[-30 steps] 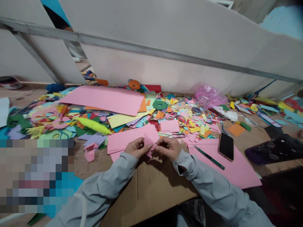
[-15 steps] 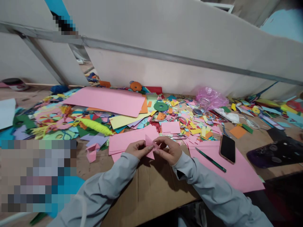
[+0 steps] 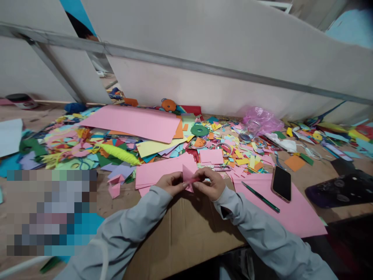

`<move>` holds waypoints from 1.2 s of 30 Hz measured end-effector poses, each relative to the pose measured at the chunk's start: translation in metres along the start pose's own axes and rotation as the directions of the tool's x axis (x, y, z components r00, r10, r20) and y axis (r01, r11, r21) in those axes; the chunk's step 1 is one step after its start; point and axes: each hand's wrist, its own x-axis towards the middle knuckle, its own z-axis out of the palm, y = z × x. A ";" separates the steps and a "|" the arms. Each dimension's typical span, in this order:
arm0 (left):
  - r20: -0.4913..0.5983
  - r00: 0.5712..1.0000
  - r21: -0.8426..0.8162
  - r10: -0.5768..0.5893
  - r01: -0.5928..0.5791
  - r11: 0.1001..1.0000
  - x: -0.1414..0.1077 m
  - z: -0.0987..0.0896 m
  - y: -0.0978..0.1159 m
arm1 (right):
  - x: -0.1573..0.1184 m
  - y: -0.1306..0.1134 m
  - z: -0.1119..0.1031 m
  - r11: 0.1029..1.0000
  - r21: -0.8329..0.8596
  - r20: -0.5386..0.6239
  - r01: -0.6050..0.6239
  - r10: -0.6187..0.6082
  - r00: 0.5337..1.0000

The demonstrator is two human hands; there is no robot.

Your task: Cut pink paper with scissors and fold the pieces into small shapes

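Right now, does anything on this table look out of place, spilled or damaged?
Yes: paper scraps lie strewn in a jumble across the table, and the pink plastic bag behind them is crumpled, which looks untidy. No damage shows on the folded pink paper between left hand and right hand. The pixelated lower left cannot be judged.

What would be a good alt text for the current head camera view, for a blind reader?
Left hand and right hand hold a small folded pink paper above brown cardboard. Colourful paper scraps lie behind; a black phone and green pen rest on a pink sheet to the right.
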 end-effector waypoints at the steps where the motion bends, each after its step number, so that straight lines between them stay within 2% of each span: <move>1: 0.022 1.000 0.022 -0.001 0.001 1.000 0.000 0.000 0.000 | 0.000 0.001 0.001 0.998 0.034 0.001 -0.047 0.047 0.999; 4: 0.065 0.998 0.060 -0.016 0.012 0.998 0.001 -0.001 -0.001 | -0.001 0.007 0.003 0.991 0.097 0.005 -0.096 0.096 0.995; 7: 0.080 0.997 0.028 -0.018 0.016 0.999 0.001 -0.002 -0.001 | 0.000 0.009 0.002 0.997 0.075 -0.014 -0.037 0.038 0.999; 10: 0.102 0.994 -0.084 -0.028 0.036 0.996 0.001 -0.001 0.000 | 0.002 0.009 -0.001 1.000 0.018 -0.029 0.022 -0.021 0.999; 13: 0.053 0.998 -0.164 -0.040 0.048 0.985 0.000 0.001 0.000 | 0.003 0.007 -0.003 0.998 -0.027 -0.017 0.054 -0.054 0.998; 16: 0.000 0.998 -0.169 -0.068 0.067 0.983 -0.001 0.001 0.000 | 0.003 0.006 -0.004 0.994 -0.068 0.011 0.085 -0.084 0.996; 20: -0.024 0.994 -0.177 -0.103 0.097 0.979 -0.001 -0.001 0.001 | 0.003 0.007 -0.003 0.984 -0.084 0.065 0.154 -0.149 0.987; 23: -0.032 0.996 -0.167 -0.084 0.078 0.983 -0.002 0.001 0.003 | 0.003 0.008 -0.003 0.982 -0.088 0.084 0.169 -0.162 0.983; 30: -0.027 1.000 -0.114 0.001 -0.004 0.994 -0.005 0.014 0.006 | 0.002 0.005 0.001 0.980 -0.168 -0.023 0.103 -0.108 0.994; 36: 0.040 0.999 0.028 0.023 -0.024 0.999 -0.006 0.016 0.007 | 0.000 -0.001 0.006 0.972 -0.222 -0.102 0.081 -0.106 0.989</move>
